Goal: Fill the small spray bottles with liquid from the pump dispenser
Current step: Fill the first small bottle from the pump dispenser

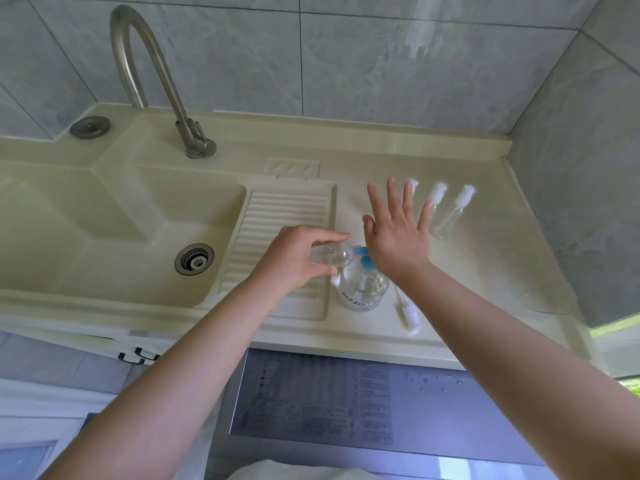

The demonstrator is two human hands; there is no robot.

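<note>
My left hand grips a small clear spray bottle on its side, with its mouth against the blue spout of the pump dispenser. The dispenser is a clear round bottle with a blue pump, standing on the counter beside the ribbed board. My right hand rests its palm heel on the pump head, fingers spread and lifted. A loose white spray cap with its tube lies on the counter just right of the dispenser. Behind my right hand, capped clear spray bottles lie in a row, one partly hidden by my fingers.
A cream sink basin with a metal drain lies to the left, under a curved steel tap. The ribbed washboard slopes toward the basin. Grey tiled walls close the back and right. A washing machine panel sits below the counter edge.
</note>
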